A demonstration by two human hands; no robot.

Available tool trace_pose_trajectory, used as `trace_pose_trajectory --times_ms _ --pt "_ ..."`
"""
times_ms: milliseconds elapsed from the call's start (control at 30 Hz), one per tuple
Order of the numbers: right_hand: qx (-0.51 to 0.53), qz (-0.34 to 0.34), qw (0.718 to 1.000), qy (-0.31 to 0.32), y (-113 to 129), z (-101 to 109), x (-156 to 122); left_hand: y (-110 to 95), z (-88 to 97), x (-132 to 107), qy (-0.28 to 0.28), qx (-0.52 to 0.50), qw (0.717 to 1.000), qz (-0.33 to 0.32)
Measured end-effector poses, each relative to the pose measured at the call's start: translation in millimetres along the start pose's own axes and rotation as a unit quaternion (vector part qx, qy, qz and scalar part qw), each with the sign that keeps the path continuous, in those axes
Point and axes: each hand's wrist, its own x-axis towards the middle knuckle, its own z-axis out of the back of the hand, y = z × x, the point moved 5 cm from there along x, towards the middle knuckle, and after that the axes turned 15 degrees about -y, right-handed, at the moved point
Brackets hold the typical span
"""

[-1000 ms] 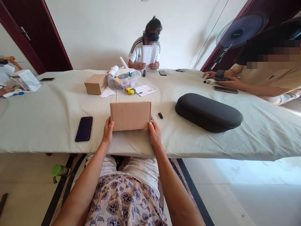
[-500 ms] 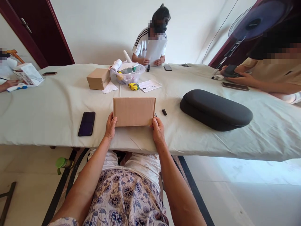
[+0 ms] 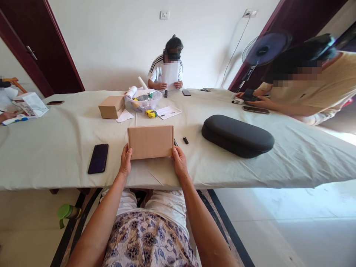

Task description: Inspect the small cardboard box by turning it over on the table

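A flat brown cardboard box (image 3: 150, 142) is held between my two hands over the near side of the table. My left hand (image 3: 126, 160) grips its left edge, thumb on the face turned to me. On its right edge my right hand (image 3: 179, 159) closes in the same way; the fingers behind the box are hidden. Just right of the box lies a small black cap-like piece (image 3: 185, 140), and a dark pen-like thing (image 3: 175, 142) shows partly behind the box's right edge. A dark smartphone (image 3: 98, 158) rests left of my left hand.
A black hard case (image 3: 237, 135) lies to the right. Farther back are a second cardboard box (image 3: 111, 107), a clear plastic basin (image 3: 144, 104) of odds and ends, a yellow tape measure (image 3: 151, 114) and paper (image 3: 170, 112). Several people sit around the cloth-covered table (image 3: 63, 133).
The whole view has tilted up and turned slightly right, so things sit lower and farther left. Both hands keep their hold on the box.
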Motion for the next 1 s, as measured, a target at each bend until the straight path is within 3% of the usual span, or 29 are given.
trace_pose_trajectory --times_ms 667,833,1000 --pt "0.001 -0.010 1.000 0.006 -3.5 1.4 0.2 6.9 0.5 0.7 0.001 -0.030 0.999 0.024" --pt "-0.014 0.011 0.999 0.034 -1.7 0.4 -1.6 7.7 1.3 0.0 0.000 -0.036 0.999 0.026" --pt "-0.019 0.042 0.998 0.046 -4.4 -1.3 1.3 8.7 -3.4 0.7 0.032 -0.045 0.998 0.009"
